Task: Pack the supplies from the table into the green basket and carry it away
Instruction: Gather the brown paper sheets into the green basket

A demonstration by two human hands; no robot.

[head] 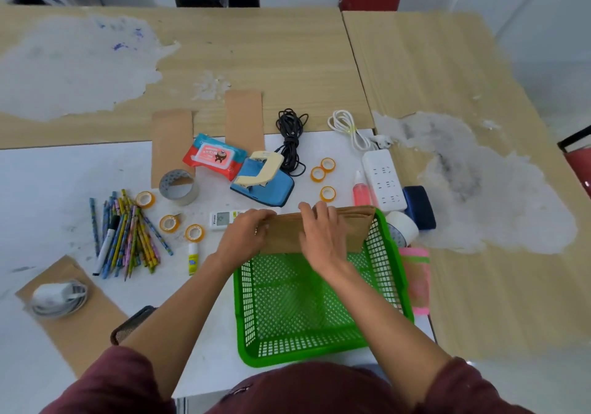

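Green basket [319, 333], both hands gripping brown paper bags [287, 231], no legible labels

The right hand [323, 237] covers the middle of the brown paper bags [351, 228], and the left hand [246, 231] hides the white remote's [222, 219] right end. The charger [59, 298] at lower left is blurred.

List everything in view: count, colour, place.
basket: 1, green, front centre
paper bags: brown stack, at basket's far end, under both hands
small tape rolls: 6, orange, scattered mid-table
wide tape: 1, grey, left of centre
pencils: pile, mixed colours, left
wipes pack: 1, red, centre
hole punch: 1, blue and cream, centre
cables: 1 black, 1 white, far side
power strip: 1, white, right
hands: left, right, both on the bags
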